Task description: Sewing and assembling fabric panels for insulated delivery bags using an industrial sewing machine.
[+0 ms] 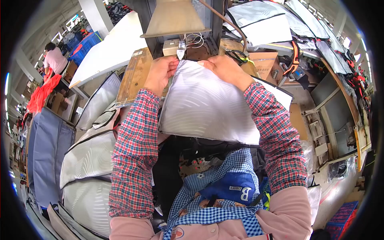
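A pale, glossy fabric panel with wavy stripes and dark edging (206, 104) hangs from the machine's front over my lap. My left hand (162, 72) pinches its upper left corner just beside a small metal working head (181, 49) under a tan metal housing (175, 22). My right hand (226, 70) grips the top edge of the panel to the right of that head, thumb on the upper side. Both forearms wear checked sleeves.
Wooden worktop (132, 78), black scissors (236, 56), stacked panels at left (86, 156) and back right (264, 28). A white table (104, 52) stands back left, a metal frame (332, 132) at right. A person in pink (56, 60) is at far left.
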A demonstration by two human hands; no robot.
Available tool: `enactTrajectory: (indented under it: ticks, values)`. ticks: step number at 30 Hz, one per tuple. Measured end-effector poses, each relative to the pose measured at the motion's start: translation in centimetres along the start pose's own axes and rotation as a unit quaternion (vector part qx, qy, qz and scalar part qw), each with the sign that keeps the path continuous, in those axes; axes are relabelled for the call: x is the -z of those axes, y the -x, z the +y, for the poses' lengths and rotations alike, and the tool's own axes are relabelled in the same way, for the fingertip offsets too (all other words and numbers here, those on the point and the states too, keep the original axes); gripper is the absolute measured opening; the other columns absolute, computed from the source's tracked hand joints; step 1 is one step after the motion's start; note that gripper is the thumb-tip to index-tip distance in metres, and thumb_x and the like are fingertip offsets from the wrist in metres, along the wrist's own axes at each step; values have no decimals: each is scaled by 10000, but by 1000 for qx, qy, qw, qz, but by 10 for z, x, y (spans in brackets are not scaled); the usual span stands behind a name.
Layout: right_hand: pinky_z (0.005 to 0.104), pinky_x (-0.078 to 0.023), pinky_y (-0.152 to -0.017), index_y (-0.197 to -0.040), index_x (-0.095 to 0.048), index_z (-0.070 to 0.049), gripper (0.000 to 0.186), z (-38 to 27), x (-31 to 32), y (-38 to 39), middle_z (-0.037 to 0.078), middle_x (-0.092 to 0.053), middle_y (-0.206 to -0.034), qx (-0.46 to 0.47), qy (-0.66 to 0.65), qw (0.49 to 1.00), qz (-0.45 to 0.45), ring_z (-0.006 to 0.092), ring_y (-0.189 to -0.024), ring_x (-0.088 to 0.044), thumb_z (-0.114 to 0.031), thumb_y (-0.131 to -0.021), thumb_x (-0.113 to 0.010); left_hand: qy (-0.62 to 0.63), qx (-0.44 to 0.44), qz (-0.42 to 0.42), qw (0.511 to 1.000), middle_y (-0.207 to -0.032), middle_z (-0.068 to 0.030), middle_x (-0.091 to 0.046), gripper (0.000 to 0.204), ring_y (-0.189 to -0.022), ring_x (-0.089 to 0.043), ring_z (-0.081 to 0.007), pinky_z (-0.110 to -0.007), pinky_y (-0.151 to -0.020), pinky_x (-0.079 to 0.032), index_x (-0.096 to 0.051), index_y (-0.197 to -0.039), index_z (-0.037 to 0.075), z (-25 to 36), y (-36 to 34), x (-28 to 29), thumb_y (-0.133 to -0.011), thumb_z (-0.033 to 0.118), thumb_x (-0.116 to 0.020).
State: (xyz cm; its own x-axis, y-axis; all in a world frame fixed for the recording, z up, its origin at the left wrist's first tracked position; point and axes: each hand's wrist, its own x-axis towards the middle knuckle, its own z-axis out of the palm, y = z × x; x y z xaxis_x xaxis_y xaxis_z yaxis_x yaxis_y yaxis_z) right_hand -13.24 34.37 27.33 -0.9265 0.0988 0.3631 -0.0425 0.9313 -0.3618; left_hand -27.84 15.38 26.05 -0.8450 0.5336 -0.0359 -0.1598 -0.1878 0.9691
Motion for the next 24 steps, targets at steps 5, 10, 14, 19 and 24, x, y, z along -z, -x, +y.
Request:
enactTrajectory:
  ticks: [5,10,14,19,24]
  values:
    - [408,-497,-747,-1010,-690,-51,441,7,7,4,225,-654,-856,-26,-3,1000,8,395,-827,-624,-452,-951,-515,79,-36,47,995,-864,-95,-636,193,-771,-631,-192,-306,-690,-556,-616,-979,-28,18,-10,16,-892,144,-600]
    - [384,-496,-755,-1049,-668,-18,415,19,35,52,220,-657,-865,2,-29,999,33,383,-809,-621,-400,-955,-535,46,-74,58,995,-849,-76,-619,177,-761,-625,-179,-311,-664,-562,-612,-973,-1,36,22,52,-912,162,-581]
    - [353,-494,-806,-1078,-654,30,420,27,83,126,204,-687,-961,-111,-46,989,88,300,-911,-663,-355,-961,-531,-86,4,-9,996,-823,-40,-617,187,-713,-617,-148,-295,-629,-540,-623,-950,36,7,84,66,-909,216,-597]
    - [320,-477,-837,-1099,-651,28,468,57,188,200,169,-699,-988,-207,-33,971,114,218,-910,-647,-398,-978,-498,-502,127,-205,831,-673,-76,-648,367,-618,-633,-177,-322,-598,-519,-669,-747,38,-67,163,66,-894,367,-604]
    - [372,-498,-834,-1100,-657,4,538,140,311,249,170,-707,-924,-190,325,900,221,303,-864,-672,-470,-979,-434,-706,33,-459,538,-832,-202,-686,639,-807,-666,-366,-466,-723,-520,-715,-819,0,-174,259,46,-879,599,-500]
